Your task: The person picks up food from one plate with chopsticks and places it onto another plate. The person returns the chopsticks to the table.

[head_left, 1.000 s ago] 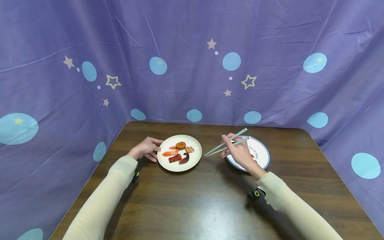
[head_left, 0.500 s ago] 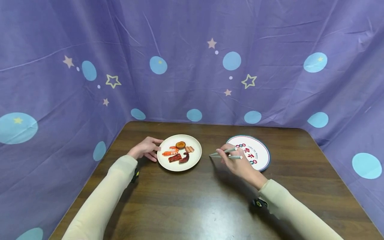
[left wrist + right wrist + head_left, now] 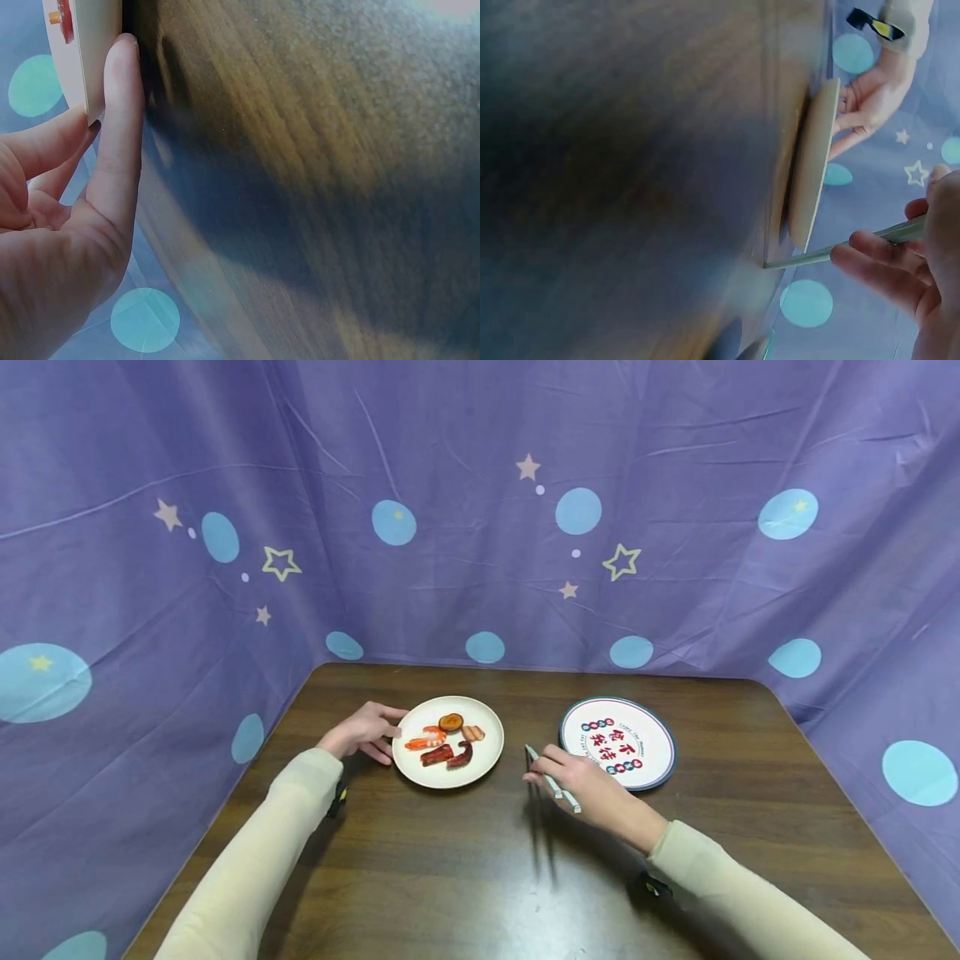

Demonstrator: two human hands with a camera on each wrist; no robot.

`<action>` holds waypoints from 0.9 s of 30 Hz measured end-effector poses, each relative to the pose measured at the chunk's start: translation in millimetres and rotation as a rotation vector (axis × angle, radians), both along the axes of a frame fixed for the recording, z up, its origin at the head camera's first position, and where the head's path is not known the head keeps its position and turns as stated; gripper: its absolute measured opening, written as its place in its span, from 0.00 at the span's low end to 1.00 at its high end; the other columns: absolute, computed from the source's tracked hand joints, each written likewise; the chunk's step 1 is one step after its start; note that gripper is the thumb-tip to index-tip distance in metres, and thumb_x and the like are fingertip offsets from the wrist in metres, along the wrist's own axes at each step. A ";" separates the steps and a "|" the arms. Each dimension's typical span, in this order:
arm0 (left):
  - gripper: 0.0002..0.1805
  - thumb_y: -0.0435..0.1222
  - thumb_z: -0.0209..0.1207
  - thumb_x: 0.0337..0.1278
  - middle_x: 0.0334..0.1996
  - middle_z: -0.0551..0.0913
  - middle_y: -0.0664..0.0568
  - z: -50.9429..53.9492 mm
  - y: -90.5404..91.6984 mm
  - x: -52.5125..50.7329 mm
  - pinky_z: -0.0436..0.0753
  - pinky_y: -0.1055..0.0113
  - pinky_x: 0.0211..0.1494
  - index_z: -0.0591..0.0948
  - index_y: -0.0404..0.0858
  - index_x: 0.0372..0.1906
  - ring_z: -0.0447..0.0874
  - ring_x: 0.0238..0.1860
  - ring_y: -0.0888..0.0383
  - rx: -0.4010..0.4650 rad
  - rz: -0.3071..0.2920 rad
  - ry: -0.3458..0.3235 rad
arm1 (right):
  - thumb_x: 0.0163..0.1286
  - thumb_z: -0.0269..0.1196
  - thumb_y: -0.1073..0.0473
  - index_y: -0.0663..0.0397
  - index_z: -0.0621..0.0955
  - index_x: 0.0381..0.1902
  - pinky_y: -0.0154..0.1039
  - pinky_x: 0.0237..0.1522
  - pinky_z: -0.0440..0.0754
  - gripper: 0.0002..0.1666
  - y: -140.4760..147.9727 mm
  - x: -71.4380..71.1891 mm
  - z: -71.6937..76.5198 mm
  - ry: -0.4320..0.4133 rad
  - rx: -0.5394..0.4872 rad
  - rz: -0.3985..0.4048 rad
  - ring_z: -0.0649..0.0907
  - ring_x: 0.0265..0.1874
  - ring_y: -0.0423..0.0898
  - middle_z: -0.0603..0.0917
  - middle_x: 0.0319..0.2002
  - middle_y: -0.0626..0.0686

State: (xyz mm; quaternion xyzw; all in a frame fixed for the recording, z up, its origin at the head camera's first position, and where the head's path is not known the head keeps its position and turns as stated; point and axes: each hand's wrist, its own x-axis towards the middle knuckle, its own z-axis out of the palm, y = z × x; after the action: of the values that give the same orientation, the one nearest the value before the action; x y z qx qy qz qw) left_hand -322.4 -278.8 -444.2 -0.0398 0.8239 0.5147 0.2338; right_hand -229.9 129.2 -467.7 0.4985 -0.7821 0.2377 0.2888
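My left hand [image 3: 365, 732] pinches the left rim of a cream plate [image 3: 450, 779]; in the left wrist view the thumb lies over the rim and a finger runs along its underside. On the plate lie a shrimp [image 3: 425, 742], a round brown slice [image 3: 451, 722], a striped grilled slice [image 3: 473, 733], a reddish-brown meat piece [image 3: 437, 757] and a dark red curled piece [image 3: 461, 757]. Between the two plates my right hand [image 3: 592, 792] holds pale green chopsticks [image 3: 551, 783]. The right wrist view shows their lower end pointing down at the table, nothing between.
Right behind the right hand sits a white plate [image 3: 654, 747] with a blue rim and red lettering. Both plates stand on a dark wooden table [image 3: 420, 877]. A purple curtain [image 3: 465, 602] hangs along the table's back and sides.
My right hand has lowered and shifted slightly left toward me, turning the chopsticks so their butt ends point toward me. More of the white plate shows. The left hand has stayed put.
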 end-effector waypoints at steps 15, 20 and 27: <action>0.34 0.24 0.56 0.73 0.48 0.85 0.32 -0.3 -0.3 0.7 0.95 0.54 0.33 0.64 0.32 0.81 0.89 0.25 0.49 0.002 -0.004 0.013 | 0.62 0.77 0.64 0.54 0.83 0.30 0.37 0.32 0.85 0.10 -11.8 19.4 -12.2 -0.090 0.249 -0.049 0.78 0.31 0.43 0.74 0.36 0.47; 0.34 0.25 0.56 0.74 0.49 0.85 0.32 1.8 0.8 0.6 0.95 0.53 0.34 0.64 0.33 0.81 0.89 0.25 0.49 0.005 0.001 0.010 | 0.57 0.73 0.68 0.54 0.84 0.30 0.38 0.36 0.87 0.08 -13.9 22.4 -16.0 -0.126 0.303 -0.046 0.79 0.35 0.45 0.72 0.36 0.48; 0.34 0.25 0.55 0.75 0.51 0.85 0.31 3.4 1.0 1.1 0.95 0.53 0.34 0.63 0.33 0.81 0.90 0.26 0.49 -0.008 -0.004 0.005 | 0.52 0.69 0.74 0.54 0.86 0.33 0.35 0.38 0.87 0.13 -17.8 26.2 -23.2 -0.118 0.354 -0.025 0.78 0.37 0.45 0.70 0.36 0.47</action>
State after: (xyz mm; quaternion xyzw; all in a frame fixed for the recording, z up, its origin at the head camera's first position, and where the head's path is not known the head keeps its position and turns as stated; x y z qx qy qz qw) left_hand -321.3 -277.8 -440.8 -0.0376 0.8265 0.5112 0.2326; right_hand -203.7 111.4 -490.9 0.5171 -0.8334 0.1215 0.1529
